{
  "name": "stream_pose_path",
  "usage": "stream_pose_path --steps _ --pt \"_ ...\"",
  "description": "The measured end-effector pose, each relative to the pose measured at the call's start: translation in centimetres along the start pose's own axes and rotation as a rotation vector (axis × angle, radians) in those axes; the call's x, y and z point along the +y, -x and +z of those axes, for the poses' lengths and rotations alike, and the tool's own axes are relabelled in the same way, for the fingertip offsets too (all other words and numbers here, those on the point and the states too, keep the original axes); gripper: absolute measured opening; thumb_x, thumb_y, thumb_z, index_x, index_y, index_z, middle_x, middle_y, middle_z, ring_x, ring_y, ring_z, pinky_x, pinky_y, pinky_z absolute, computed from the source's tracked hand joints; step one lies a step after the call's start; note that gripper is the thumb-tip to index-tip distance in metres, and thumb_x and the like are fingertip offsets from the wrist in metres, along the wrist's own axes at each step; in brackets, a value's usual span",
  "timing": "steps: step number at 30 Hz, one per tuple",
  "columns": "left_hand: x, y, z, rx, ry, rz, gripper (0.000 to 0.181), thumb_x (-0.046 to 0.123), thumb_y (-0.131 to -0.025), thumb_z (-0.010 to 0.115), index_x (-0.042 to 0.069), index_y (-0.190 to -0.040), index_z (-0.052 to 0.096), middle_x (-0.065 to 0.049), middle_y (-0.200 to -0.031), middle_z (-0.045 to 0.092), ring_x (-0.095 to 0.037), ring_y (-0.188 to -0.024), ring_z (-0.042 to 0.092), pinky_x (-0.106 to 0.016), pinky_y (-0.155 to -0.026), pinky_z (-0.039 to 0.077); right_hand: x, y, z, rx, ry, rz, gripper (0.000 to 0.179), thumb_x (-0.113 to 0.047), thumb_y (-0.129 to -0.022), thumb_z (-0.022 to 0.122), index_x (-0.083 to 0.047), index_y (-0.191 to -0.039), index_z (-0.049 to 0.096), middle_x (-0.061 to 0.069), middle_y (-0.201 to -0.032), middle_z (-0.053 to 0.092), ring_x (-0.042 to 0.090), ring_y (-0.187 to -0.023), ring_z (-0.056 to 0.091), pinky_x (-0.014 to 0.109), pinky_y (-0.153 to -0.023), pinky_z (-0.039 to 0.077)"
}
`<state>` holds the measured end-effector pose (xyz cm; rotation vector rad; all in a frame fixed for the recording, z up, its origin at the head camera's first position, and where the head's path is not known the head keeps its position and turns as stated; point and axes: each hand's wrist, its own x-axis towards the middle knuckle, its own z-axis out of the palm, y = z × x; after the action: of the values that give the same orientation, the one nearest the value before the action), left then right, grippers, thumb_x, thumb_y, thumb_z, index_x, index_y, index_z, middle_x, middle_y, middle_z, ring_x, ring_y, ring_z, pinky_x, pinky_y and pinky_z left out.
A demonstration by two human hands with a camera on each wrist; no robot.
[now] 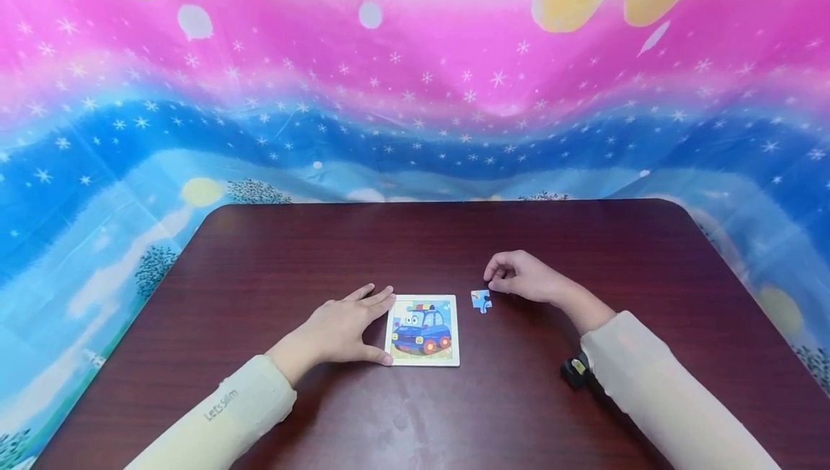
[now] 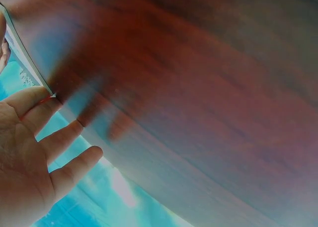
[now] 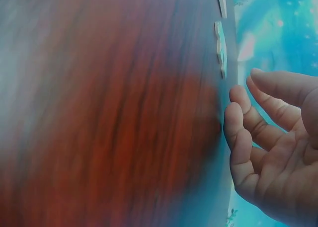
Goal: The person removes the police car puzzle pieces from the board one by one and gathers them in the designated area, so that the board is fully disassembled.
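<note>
Square picture puzzle (image 1: 423, 331) with a white rim and a blue cartoon car on it lies flat at the lower centre of the frame, on a dark reddish-brown wood-grain table (image 1: 324, 239). My left hand (image 1: 338, 329) is spread along its left side, fingers straight, the thumb at the lower-left corner and a fingertip at the upper-left one, clasping nothing. Just right of the puzzle lies a small light-blue jigsaw piece (image 1: 481, 300), apart from it. My right hand (image 1: 525, 277), right of centre, is at the piece's upper-right side with fingers loosely bent and nothing held; the fingertips seem just short of the piece, though the angle makes contact hard to judge. Pale sleeves (image 1: 655, 362) cover both forearms, and a small black device (image 1: 575, 372) is by the right cuff. A pink-and-blue printed cloth (image 1: 415, 95) fills the upper part of the frame.
</note>
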<state>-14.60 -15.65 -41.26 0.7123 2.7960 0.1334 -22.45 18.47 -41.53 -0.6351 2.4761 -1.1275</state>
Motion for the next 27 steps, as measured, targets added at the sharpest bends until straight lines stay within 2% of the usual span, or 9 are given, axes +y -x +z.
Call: stream_pose_path --steps 4,11,20,24,27 --pt "0.0 -0.1 -0.1 0.000 -0.003 -0.003 0.102 0.072 -0.072 0.073 0.025 -0.155 0.036 0.010 -0.163 0.031 -0.022 -0.152 0.027 -0.062 -0.099 0.046 -1.0 -0.5 0.5 -0.011 0.016 -0.045 0.008 -0.001 -0.091 0.066 0.000 -0.099 0.066 0.009 -0.085 0.065 0.016 -0.070 0.057 0.027 -0.065 0.049" --pt "0.1 0.0 0.0 -0.007 0.006 0.002 0.102 0.071 -0.072 0.074 0.024 -0.155 0.037 0.009 -0.163 0.031 -0.024 -0.152 0.027 -0.062 -0.099 0.045 -3.4 -2.0 2.4 -0.089 0.065 -0.122 0.011 -0.004 -0.091 0.067 -0.002 -0.102 0.070 0.006 -0.084 0.066 0.012 -0.065 0.056 0.026 -0.064 0.049" --pt "0.1 -0.1 0.0 -0.001 0.011 0.012 0.102 0.072 -0.072 0.073 0.023 -0.154 0.039 0.008 -0.162 0.033 -0.025 -0.152 0.029 -0.062 -0.099 0.046 -6.1 -4.0 5.3 -0.183 0.191 -0.223 0.016 -0.003 -0.091 0.067 -0.008 -0.104 0.074 0.000 -0.087 0.066 0.009 -0.074 0.055 0.022 -0.069 0.048" --pt "0.1 0.0 -0.1 0.007 0.013 0.014 0.101 0.072 -0.072 0.073 0.023 -0.154 0.039 0.008 -0.162 0.034 -0.025 -0.151 0.030 -0.061 -0.098 0.046 -6.8 -4.5 6.3 -0.212 0.245 -0.241 0.018 -0.002 -0.088 0.068 -0.009 -0.103 0.074 0.003 -0.090 0.063 0.010 -0.078 0.054 0.022 -0.073 0.047" --pt "0.0 0.1 -0.2 0.003 0.012 0.011 0.101 0.071 -0.072 0.074 0.023 -0.154 0.039 0.008 -0.162 0.034 -0.026 -0.151 0.030 -0.061 -0.098 0.047 -7.2 -4.7 6.9 -0.233 0.281 -0.224 0.020 -0.001 -0.087 0.069 -0.012 -0.104 0.074 0.003 -0.093 0.061 0.012 -0.082 0.054 0.023 -0.076 0.047"
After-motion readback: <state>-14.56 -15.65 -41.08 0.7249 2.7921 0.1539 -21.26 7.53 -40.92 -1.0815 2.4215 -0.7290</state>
